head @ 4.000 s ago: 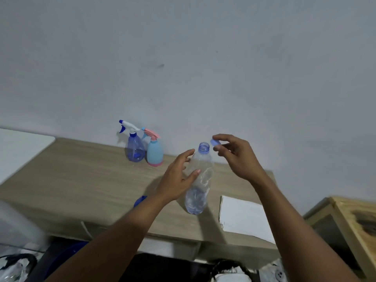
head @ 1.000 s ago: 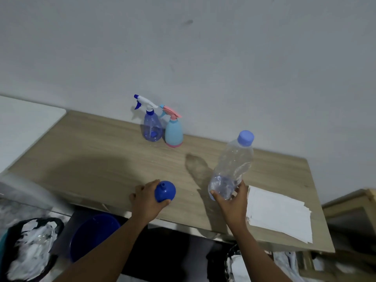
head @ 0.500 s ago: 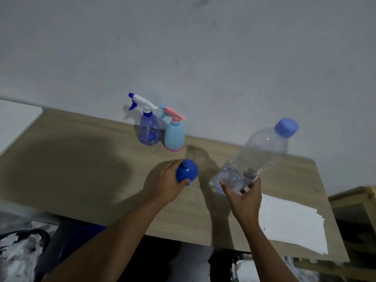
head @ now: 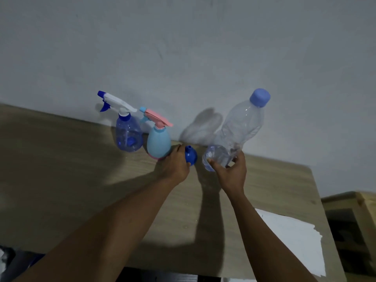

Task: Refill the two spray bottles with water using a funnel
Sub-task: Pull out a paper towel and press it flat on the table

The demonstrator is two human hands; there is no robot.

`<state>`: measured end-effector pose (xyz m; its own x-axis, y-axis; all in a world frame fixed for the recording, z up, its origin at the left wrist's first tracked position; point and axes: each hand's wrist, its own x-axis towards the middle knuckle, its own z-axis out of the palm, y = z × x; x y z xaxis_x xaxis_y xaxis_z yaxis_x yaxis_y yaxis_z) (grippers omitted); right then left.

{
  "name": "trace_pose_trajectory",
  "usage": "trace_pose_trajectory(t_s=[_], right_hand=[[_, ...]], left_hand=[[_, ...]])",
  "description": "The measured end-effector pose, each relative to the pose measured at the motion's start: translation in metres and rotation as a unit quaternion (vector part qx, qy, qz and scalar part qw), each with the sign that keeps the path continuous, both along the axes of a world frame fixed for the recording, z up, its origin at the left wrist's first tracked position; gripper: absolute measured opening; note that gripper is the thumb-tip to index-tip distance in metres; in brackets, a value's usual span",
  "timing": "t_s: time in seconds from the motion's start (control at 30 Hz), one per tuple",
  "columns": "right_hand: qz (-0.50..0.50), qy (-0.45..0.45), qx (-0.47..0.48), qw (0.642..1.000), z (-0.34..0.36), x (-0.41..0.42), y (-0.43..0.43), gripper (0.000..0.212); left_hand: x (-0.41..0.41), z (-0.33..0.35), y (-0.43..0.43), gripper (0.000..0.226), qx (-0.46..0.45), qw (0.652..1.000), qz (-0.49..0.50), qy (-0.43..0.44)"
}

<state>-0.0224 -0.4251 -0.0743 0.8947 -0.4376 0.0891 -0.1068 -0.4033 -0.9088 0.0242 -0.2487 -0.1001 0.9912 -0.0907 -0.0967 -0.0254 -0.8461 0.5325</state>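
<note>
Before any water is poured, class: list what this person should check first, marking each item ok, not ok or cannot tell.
1. Funnel ready: the left hand grips the blue funnel. Ok.
2. Grip on the water bottle: the right hand holds its base. Ok.
3. Its cap off: it is on. Not ok.
4. Spray heads off: the clear blue spray bottle and the pale blue spray bottle both wear theirs. Not ok.
5. Funnel seated in a neck: not ok.
6. Enough water: cannot tell.

Wooden table [head: 61, 180], blue spray bottle [head: 128, 137], light-blue spray bottle [head: 158, 143] at back edge; white papers [head: 295, 241] front-right
</note>
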Motion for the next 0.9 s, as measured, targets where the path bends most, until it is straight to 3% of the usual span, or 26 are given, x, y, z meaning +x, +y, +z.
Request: trace_pose_trajectory(t_s=[0.17, 0.33, 0.5, 0.73, 0.9], right_hand=[[0.008, 0.006, 0.033, 0.999, -0.001, 0.006, 0.002, 0.087], [0.048, -0.001, 0.043, 0.998, 0.014, -0.012, 0.004, 0.105], [0.012, 0.010, -0.024, 1.000, 0.008, -0.076, -0.026, 0.086], [-0.077, 0.088, -0.136, 0.984, 0.006, -0.187, -0.139, 0.058], [-0.081, 0.161, -0.202, 0.963, 0.000, -0.228, -0.219, 0.053]], left_hand=[[0.008, -0.003, -0.002, 0.069, -0.021, 0.999, -0.004, 0.027], [-0.014, -0.004, 0.002, 0.087, -0.055, 0.998, 0.011, -0.009], [-0.090, 0.023, -0.010, 0.071, -0.136, 0.985, 0.065, -0.086], [-0.148, 0.035, -0.074, 0.034, -0.172, 0.980, -0.058, -0.075], [-0.173, 0.036, -0.137, 0.022, -0.145, 0.983, -0.101, -0.052]])
